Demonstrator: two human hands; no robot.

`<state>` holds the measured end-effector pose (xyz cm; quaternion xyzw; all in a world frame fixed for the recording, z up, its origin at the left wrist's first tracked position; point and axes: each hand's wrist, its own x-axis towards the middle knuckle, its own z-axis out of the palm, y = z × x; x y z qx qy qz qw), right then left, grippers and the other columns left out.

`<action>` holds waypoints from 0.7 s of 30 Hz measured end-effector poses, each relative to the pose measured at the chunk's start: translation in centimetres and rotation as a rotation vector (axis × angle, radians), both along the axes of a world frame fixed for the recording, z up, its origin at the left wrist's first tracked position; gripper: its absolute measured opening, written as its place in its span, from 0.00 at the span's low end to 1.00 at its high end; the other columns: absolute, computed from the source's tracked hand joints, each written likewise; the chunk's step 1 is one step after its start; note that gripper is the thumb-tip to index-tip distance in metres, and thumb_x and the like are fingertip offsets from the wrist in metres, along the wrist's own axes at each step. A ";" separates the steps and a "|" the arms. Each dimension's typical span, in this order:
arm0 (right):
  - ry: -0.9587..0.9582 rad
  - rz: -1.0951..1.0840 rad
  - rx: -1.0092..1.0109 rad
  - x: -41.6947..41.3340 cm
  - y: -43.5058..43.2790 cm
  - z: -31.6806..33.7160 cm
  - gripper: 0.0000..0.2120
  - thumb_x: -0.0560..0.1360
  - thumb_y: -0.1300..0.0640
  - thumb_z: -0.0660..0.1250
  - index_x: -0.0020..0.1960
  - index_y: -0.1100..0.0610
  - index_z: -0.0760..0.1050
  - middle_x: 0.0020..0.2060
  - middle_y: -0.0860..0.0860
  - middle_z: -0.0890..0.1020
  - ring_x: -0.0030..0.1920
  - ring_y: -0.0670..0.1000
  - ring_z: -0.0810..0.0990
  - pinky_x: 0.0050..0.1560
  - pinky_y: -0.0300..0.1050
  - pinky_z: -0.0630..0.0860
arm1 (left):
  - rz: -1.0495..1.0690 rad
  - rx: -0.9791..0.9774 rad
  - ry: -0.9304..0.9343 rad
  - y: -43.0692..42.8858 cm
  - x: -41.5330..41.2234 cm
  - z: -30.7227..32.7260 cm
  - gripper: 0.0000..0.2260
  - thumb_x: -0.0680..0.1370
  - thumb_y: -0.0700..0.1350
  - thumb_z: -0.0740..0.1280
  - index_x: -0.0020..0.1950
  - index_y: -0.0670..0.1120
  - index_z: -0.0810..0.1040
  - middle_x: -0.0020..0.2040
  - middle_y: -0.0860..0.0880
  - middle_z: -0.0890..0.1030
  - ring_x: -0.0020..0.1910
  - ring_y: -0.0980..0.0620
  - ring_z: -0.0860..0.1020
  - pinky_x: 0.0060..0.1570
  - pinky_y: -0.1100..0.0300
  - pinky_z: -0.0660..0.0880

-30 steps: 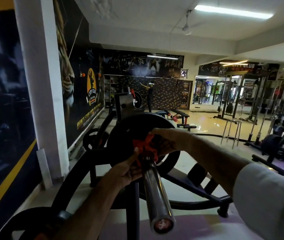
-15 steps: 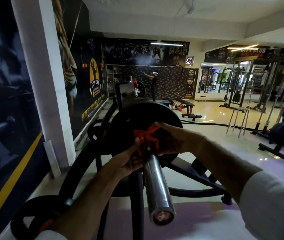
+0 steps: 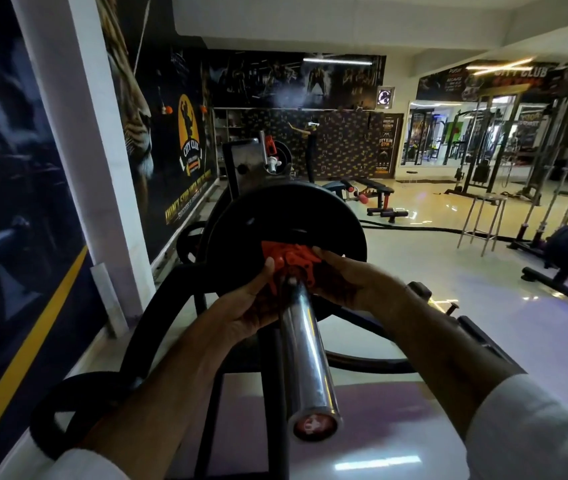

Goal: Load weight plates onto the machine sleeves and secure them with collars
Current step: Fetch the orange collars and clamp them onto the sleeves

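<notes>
A chrome machine sleeve [image 3: 305,355] points toward me from the centre of the view. A black weight plate [image 3: 286,216] sits on it at the far end. An orange collar [image 3: 291,263] is around the sleeve, right against the plate. My left hand [image 3: 251,303] grips the collar from the left, thumb on its face. My right hand [image 3: 348,278] holds it from the right, fingers over its top. On the far sleeve, a second orange collar [image 3: 269,145] sits by another black plate [image 3: 284,157].
The black machine frame [image 3: 157,327] curves below the sleeve, with black plates [image 3: 64,410] stored low on the left. A white pillar [image 3: 88,140] and dark mural wall stand left. Benches [image 3: 372,192], a stool [image 3: 483,220] and cable racks stand on the glossy floor to the right.
The view has tilted down and come closer. My right hand has shifted from over the collar's top to its right side; both hands stay on the collar against the plate.
</notes>
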<state>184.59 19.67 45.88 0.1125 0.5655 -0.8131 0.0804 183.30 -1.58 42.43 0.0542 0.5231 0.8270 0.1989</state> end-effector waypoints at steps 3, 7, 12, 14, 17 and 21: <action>-0.006 -0.017 0.023 0.3 -0.3 0.2 0.19 0.75 0.54 0.76 0.60 0.64 0.79 0.41 0.59 0.88 0.36 0.54 0.89 0.32 0.48 0.84 | 0.015 -0.067 -0.010 0.0 0.8 0.5 0.13 0.77 0.52 0.73 0.52 0.42 0.83 0.43 0.45 0.88 0.39 0.49 0.88 0.34 0.57 0.83; 0.014 -0.048 0.123 1.4 -0.8 1.3 0.28 0.72 0.52 0.79 0.67 0.63 0.77 0.51 0.61 0.87 0.41 0.56 0.88 0.37 0.51 0.86 | 0.024 -0.240 0.024 -0.6 1.7 2.2 0.23 0.71 0.58 0.74 0.58 0.43 0.83 0.46 0.45 0.89 0.44 0.48 0.88 0.39 0.54 0.83; 0.230 -0.124 0.453 4.9 0.5 1.7 0.21 0.80 0.46 0.69 0.62 0.62 0.78 0.55 0.63 0.86 0.53 0.64 0.86 0.48 0.56 0.83 | 0.173 -0.516 0.169 -0.4 4.1 5.1 0.21 0.74 0.57 0.76 0.58 0.44 0.82 0.50 0.45 0.86 0.50 0.45 0.84 0.47 0.53 0.78; 0.360 -0.192 0.558 6.6 2.3 1.8 0.18 0.81 0.43 0.67 0.57 0.58 0.82 0.50 0.60 0.87 0.49 0.62 0.87 0.51 0.59 0.84 | 0.287 -0.640 0.335 0.6 5.4 7.0 0.21 0.72 0.60 0.76 0.56 0.46 0.82 0.54 0.45 0.85 0.52 0.48 0.83 0.48 0.56 0.77; 0.498 -0.256 0.693 8.4 3.3 2.6 0.17 0.82 0.43 0.65 0.59 0.54 0.84 0.49 0.51 0.87 0.49 0.53 0.85 0.45 0.49 0.79 | 0.359 -0.821 0.610 1.0 7.0 10.1 0.35 0.63 0.70 0.75 0.62 0.50 0.81 0.59 0.47 0.84 0.58 0.49 0.83 0.63 0.49 0.79; 0.581 -0.375 0.861 11.8 6.6 2.9 0.17 0.82 0.40 0.62 0.61 0.47 0.83 0.55 0.45 0.86 0.56 0.50 0.84 0.58 0.55 0.81 | 0.306 -1.116 0.902 5.4 11.2 12.2 0.24 0.75 0.59 0.74 0.68 0.51 0.79 0.66 0.50 0.81 0.66 0.51 0.79 0.67 0.57 0.73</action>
